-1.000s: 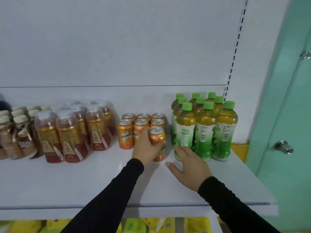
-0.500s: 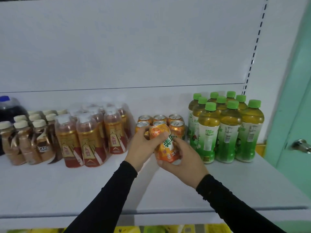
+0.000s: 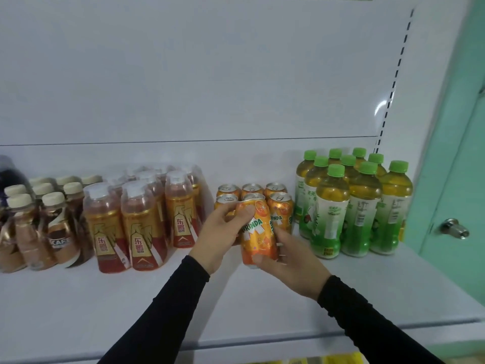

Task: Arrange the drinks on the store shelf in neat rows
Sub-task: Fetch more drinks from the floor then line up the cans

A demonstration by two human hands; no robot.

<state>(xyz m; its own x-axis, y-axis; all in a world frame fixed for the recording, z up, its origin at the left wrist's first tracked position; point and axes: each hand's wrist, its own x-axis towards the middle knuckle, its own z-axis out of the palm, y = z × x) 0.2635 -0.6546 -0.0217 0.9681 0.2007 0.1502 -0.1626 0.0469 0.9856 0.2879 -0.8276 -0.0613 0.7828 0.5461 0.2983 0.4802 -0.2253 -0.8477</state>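
Observation:
An orange Mirinda can (image 3: 258, 232) is held tilted just above the white shelf (image 3: 78, 311), in front of a small block of like orange cans (image 3: 252, 191). My left hand (image 3: 217, 235) grips its upper left side, thumb on the rim. My right hand (image 3: 291, 261) holds its lower right side and base. Green-capped tea bottles (image 3: 349, 206) stand in rows to the right. To the left stand red-and-gold drink bottles (image 3: 141, 219) under shrink wrap, then brown coffee bottles (image 3: 39, 222).
A dark bottle (image 3: 10, 177) shows at the far left edge. A slotted shelf upright (image 3: 393, 82) runs up the back panel at right. Beyond it is a teal door with a metal knob (image 3: 455, 228). Yellow packs (image 3: 328, 359) peek out below the shelf edge.
The can left the shelf front in my left hand, and my right hand came off the shelf to grip it too. The can has since turned, label now facing me.

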